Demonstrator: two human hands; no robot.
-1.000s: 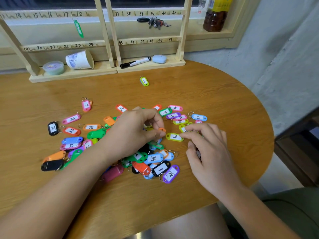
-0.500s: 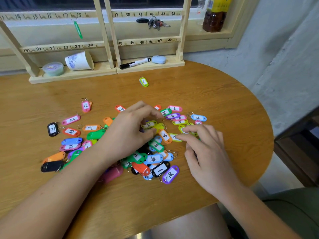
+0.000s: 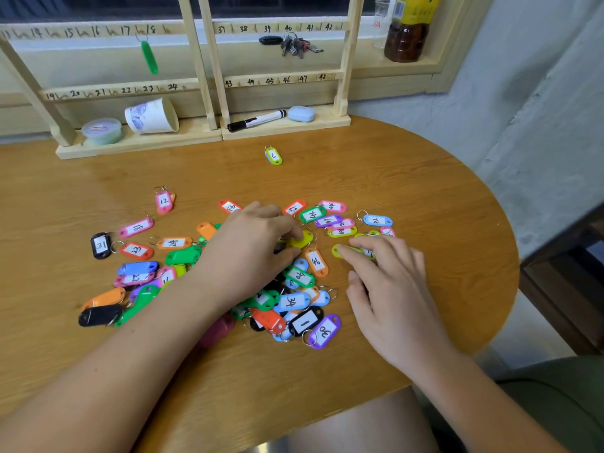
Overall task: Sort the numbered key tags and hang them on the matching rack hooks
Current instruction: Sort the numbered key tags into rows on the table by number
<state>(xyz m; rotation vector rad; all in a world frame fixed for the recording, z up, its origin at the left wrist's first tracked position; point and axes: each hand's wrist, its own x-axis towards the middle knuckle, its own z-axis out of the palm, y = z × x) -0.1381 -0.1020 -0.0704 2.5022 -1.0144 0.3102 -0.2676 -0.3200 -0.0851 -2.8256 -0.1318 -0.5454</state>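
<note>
Several coloured numbered key tags lie in a heap [image 3: 294,300] on the round wooden table [image 3: 425,191]. My left hand [image 3: 251,253] sits on the heap's middle, index finger and thumb pinching a yellow tag [image 3: 303,240]. My right hand [image 3: 389,289] lies flat to the right, its straight fingers pressing a lime tag [image 3: 338,250]. A lime tag marked 6 [image 3: 273,156] lies alone farther back. The wooden rack [image 3: 202,76] with numbered hooks stands at the far edge. One green tag [image 3: 149,57] hangs near hook 18.
On the rack's base lie a tipped paper cup [image 3: 152,116], a lilac tub [image 3: 102,130], a black marker [image 3: 256,120] and a small blue case [image 3: 301,113]. A bunch of keys [image 3: 294,45] and a dark bottle [image 3: 408,31] stand on the sill behind. The table's curved edge drops off at right.
My left hand's fingers shifted right within the heap onto the yellow tag, uncovering an orange tag. My right hand's fingers slid forward over the lime tag.
</note>
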